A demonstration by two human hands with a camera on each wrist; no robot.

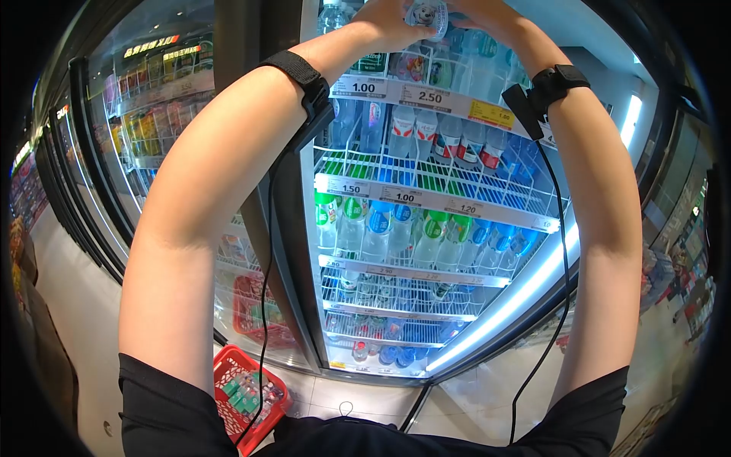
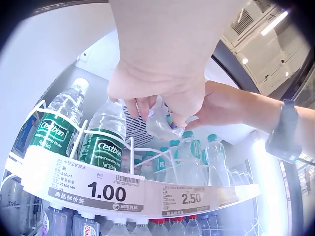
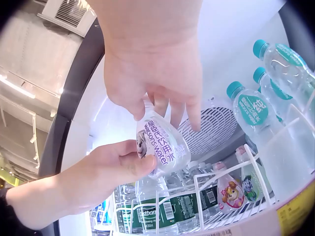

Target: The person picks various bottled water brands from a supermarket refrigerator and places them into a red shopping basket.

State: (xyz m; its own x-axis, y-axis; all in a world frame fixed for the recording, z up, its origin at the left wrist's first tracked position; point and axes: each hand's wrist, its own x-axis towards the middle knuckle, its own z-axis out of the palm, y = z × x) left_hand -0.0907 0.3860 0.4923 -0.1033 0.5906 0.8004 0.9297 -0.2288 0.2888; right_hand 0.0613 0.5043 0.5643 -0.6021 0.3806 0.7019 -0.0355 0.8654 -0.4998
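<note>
Both my hands are raised to the top shelf of an open drinks cooler, around a small clear water bottle point(image 3: 165, 147) with a cartoon dog and "Watsons Water" on its label. My left hand point(image 3: 110, 164) pinches the lower body between thumb and fingers. From above, my right hand point(image 3: 152, 73) grips the top of the bottle, its thumb and index finger at the neck and the other fingers hanging loosely; the cap is mostly hidden. The bottle tilts over the front of the shelf. Two similar cartoon bottles point(image 3: 231, 191) stand behind the wire rack.
Green-labelled Cestbon bottles point(image 2: 106, 140) stand left in the rack, teal-capped bottles point(image 3: 251, 110) right. Price strips point(image 1: 434, 97) line the shelf edges. A red basket point(image 1: 280, 404) holding packaged goods sits on the floor. Black cables point(image 1: 565, 251) hang from both wrists.
</note>
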